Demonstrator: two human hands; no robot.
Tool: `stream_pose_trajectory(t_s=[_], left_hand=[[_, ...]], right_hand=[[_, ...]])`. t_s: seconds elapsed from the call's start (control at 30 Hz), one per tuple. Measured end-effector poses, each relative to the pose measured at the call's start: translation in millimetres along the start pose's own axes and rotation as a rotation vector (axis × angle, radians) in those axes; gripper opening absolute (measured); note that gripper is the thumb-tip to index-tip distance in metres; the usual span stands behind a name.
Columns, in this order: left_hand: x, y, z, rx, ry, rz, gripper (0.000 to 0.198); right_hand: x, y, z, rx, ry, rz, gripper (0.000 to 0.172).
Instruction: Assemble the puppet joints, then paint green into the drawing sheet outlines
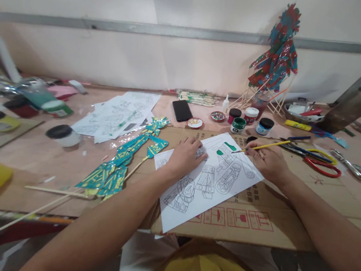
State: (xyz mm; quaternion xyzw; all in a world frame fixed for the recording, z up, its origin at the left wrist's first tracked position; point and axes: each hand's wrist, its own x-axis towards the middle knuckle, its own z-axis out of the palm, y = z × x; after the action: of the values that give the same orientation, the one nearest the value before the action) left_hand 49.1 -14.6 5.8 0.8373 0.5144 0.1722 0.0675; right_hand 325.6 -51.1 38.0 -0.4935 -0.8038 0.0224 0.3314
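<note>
A white sheet of paper (172, 220) printed with black line drawings lies tilted on a flattened cardboard box (291, 206). Small patches near its top are painted green. My left hand (188, 155) rests flat on the sheet's upper left part, fingers spread a little. A thin yellow paintbrush (270, 145) is pinched in my right hand (268, 161), its tip pointing left at the paper beside the green patches. Behind the paper stands an opened jar of green paint (238, 125), next to a red-labelled jar (251, 115) and a blue-labelled jar with a black lid (265, 125).
Left of the paper lies a teal and yellow painted cut-out figure (124, 155) on sticks. A phone (182, 110), loose printed sheets (118, 114) and a small white bottle (225, 103) lie behind. Red-handled scissors (322, 167) and pliers (353, 165) are at right.
</note>
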Motion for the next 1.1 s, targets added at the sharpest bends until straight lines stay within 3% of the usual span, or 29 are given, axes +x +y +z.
stream_pose_trajectory(t_s=[1.1], left_hand=[[-1.0, -0.8, -1.1, -0.002, 0.002, 0.0, 0.018]], right_hand=[[-0.8, 2.2, -1.3, -0.019, 0.038, -0.006, 0.021]])
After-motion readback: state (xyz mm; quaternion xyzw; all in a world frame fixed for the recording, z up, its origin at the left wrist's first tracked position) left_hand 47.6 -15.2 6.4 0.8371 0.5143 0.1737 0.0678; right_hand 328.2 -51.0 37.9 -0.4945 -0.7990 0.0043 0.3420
